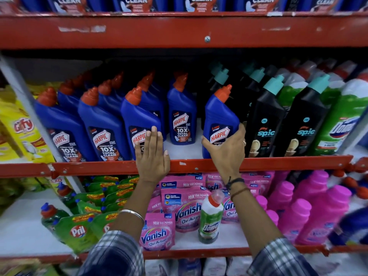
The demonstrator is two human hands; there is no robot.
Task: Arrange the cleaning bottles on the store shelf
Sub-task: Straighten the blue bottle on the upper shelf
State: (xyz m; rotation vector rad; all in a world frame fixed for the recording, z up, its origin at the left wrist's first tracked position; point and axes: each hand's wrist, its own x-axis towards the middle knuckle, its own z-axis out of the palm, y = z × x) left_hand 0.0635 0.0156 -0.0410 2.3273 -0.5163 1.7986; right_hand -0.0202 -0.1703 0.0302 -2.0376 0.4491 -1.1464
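Note:
Blue Harpic bottles with orange caps stand in rows on the middle shelf (pixel 278 163). My right hand (pixel 227 150) grips the lower body of one blue Harpic bottle (pixel 220 114) at the shelf's front, next to the black Spic bottles (pixel 266 120). My left hand (pixel 152 154) lies flat, fingers apart, against the front of another Harpic bottle (pixel 137 116) at the shelf edge. Between the two stands a Harpic bottle (pixel 182 116) set further back, with bare white shelf in front of it.
Green-and-white Domex bottles (pixel 342 120) fill the right end. Yellow Gifty packs (pixel 22 128) sit left of a grey upright. On the lower shelf are Pril bottles (pixel 77 232), pink Vanish pouches (pixel 155 234), a lone Domex bottle (pixel 211 222) and pink bottles (pixel 322 212).

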